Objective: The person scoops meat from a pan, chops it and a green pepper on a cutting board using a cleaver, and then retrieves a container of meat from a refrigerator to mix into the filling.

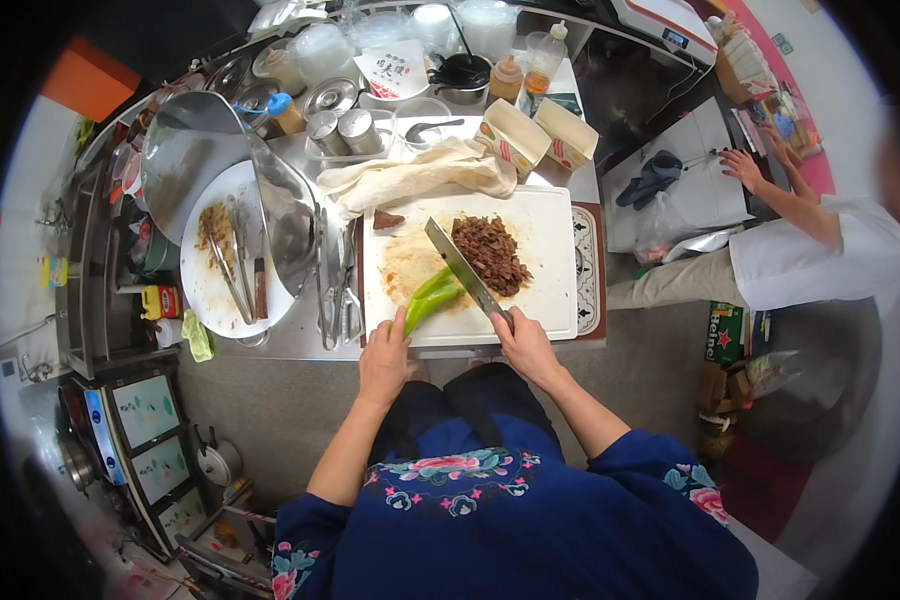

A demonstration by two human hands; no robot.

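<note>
My right hand grips the handle of a cleaver, its blade slanting up and left across a white cutting board. In my left hand is the near end of a long green pepper, whose far end meets the blade's left side. Whether the edge has cut into the pepper I cannot tell. To the right of the blade lies a heap of chopped brown meat. One larger piece of meat rests near the board's far left corner. Brown stains and crumbs mark the board's left half.
Left of the board, a round white board carries tongs and a knife behind a curved metal shield. Beyond lie a cream cloth, paper food boxes, metal shakers and sauce bottles. A person stands at the right.
</note>
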